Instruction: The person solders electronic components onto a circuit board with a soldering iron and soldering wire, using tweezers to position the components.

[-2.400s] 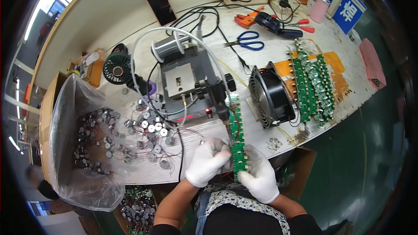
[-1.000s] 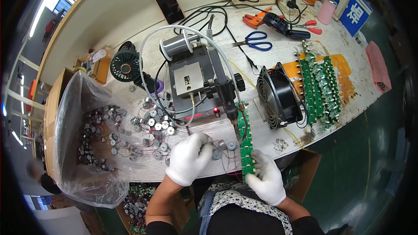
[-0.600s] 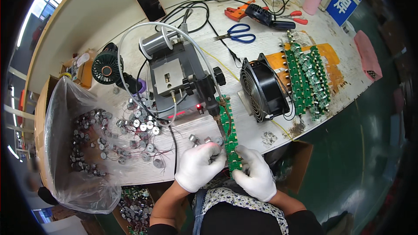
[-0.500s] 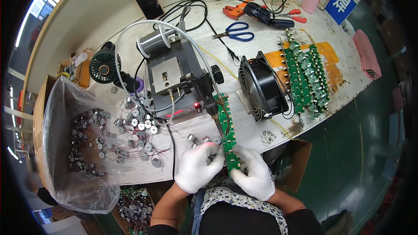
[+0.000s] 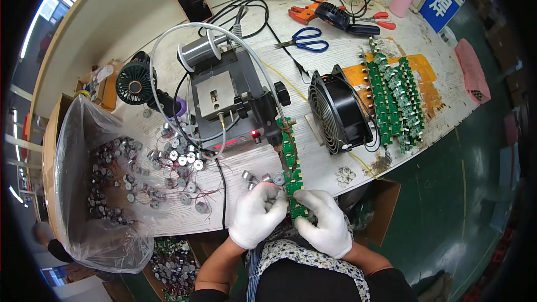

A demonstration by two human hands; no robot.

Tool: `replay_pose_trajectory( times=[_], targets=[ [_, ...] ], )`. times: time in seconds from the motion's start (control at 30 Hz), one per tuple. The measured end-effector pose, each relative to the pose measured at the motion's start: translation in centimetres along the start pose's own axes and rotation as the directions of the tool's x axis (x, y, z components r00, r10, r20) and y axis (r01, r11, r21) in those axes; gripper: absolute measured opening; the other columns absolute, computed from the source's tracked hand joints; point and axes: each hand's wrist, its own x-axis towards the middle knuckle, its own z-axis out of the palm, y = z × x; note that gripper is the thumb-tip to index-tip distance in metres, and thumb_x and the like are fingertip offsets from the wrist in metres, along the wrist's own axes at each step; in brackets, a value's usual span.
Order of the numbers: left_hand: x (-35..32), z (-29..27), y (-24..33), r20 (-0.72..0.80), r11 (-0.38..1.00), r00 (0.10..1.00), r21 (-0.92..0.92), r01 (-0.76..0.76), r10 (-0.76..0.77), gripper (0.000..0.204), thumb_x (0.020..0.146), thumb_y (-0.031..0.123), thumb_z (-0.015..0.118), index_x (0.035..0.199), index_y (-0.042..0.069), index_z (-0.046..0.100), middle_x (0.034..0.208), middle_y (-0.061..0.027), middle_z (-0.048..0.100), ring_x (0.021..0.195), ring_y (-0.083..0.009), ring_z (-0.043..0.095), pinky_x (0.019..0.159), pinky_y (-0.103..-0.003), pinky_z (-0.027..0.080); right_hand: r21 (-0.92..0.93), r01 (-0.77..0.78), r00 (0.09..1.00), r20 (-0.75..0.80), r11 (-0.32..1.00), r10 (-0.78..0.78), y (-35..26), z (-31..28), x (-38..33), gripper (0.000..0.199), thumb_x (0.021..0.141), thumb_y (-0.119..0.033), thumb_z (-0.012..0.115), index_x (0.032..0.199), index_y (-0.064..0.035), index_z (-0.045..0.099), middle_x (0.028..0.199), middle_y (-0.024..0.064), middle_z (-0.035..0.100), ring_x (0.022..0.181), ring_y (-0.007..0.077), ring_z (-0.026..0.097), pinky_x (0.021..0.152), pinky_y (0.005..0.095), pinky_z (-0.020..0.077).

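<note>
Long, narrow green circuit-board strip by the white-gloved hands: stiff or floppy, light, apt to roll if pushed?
The long, narrow green circuit-board strip runs straight, so it's probably stiff, perhaps flexing slightly given its length. Its slim shape suggests it's light. Being flat, it would likely slide rather than roll.
</note>
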Motion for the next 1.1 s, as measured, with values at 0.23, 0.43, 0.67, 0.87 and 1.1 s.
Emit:
replay_pose_trajectory(
  times=[0.23,0.43,0.67,0.87,1.1],
  targets=[
    [0.0,-0.1,0.2,0.032,0.995,0.996,-0.057,0.087,-0.085,0.015,0.084,0.011,0.065,0.085,-0.003,0.060,0.068,0.0005,0.058,0.059,-0.0028,0.048,0.054,-0.020,0.042,-0.006,0.075,0.997,-0.009,0.997,-0.075,0.5,0.1,0.0,0.047,0.073,0.002,0.065,0.120,0.0003,0.057,0.108,0.0150,0.056,0.089,0.0239,0.060,0.075,0.0297,0.0497],
    [0.1,-0.1,0.4,0.058,0.989,0.993,-0.106,0.105,-0.099,0.014,0.084,0.011,0.064,0.086,-0.003,0.059,0.072,0.0011,0.058,0.064,-0.0031,0.049,0.058,-0.020,0.043,0.001,0.061,0.998,0.005,0.998,-0.061,0.2,-0.2,-0.2,0.047,0.074,0.000,0.066,0.119,0.0004,0.056,0.108,0.0150,0.056,0.088,0.0241,0.060,0.074,0.0298,0.0498],
    [0.5,0.2,0.8,0.039,0.947,0.992,-0.295,0.123,-0.117,0.014,0.088,0.010,0.060,0.092,-0.002,0.054,0.079,-0.0024,0.058,0.069,-0.0055,0.053,0.062,-0.021,0.045,0.053,-0.053,0.999,0.003,0.997,0.053,0.0,-0.4,-0.6,0.050,0.071,0.000,0.067,0.119,0.0011,0.053,0.107,0.0134,0.055,0.079,0.0167,0.057,0.070,0.0277,0.0487],
    [0.9,0.3,0.1,0.124,0.826,0.978,-0.523,0.210,-0.169,0.014,0.091,0.011,0.058,0.094,-0.001,0.051,0.073,-0.0019,0.055,0.059,-0.0065,0.049,0.055,-0.022,0.041,0.085,-0.051,0.998,-0.026,0.995,0.053,0.0,-0.2,-0.6,0.049,0.071,-0.002,0.067,0.119,-0.0006,0.055,0.107,0.0144,0.058,0.075,0.0191,0.058,0.067,0.0286,0.0494],
    [1.0,1.0,0.1,0.059,0.807,0.986,-0.568,0.160,-0.154,0.013,0.091,0.010,0.057,0.089,0.000,0.050,0.071,-0.0024,0.055,0.055,-0.0078,0.049,0.051,-0.022,0.040,0.079,-0.020,1.000,0.006,0.997,0.020,0.4,-0.2,-0.7,0.051,0.072,0.001,0.067,0.120,0.0013,0.051,0.107,0.0120,0.053,0.079,0.0146,0.058,0.071,0.0269,0.0488]
  ],
)
